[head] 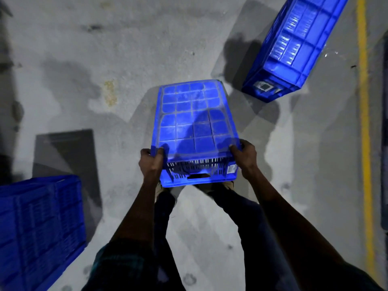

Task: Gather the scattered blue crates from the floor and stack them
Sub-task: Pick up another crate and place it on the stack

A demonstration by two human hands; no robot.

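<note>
Fingers (pixel 159 151) of the left hand (pixel 151 162) curl over the near left corner of an upturned blue plastic crate (pixel 193 127), and the right hand (pixel 245 157) clamps the near right corner the same way, so both hands grip it tightly. This held crate shows its underside, a dusty grid of moulded square cells, with a slotted, perforated end wall and a small white label facing the person. It sits in front of the person's dark-trousered legs (pixel 231 206), above the mottled grey concrete floor (pixel 105 49). Beyond the held crate and to its right, a second blue ribbed crate (pixel 294 47) lies on the floor beside a yellow painted line (pixel 364 122). Nearer than the held crate and to its left, a third blue lattice-walled crate (pixel 39 223) rests at the frame edge.
</note>
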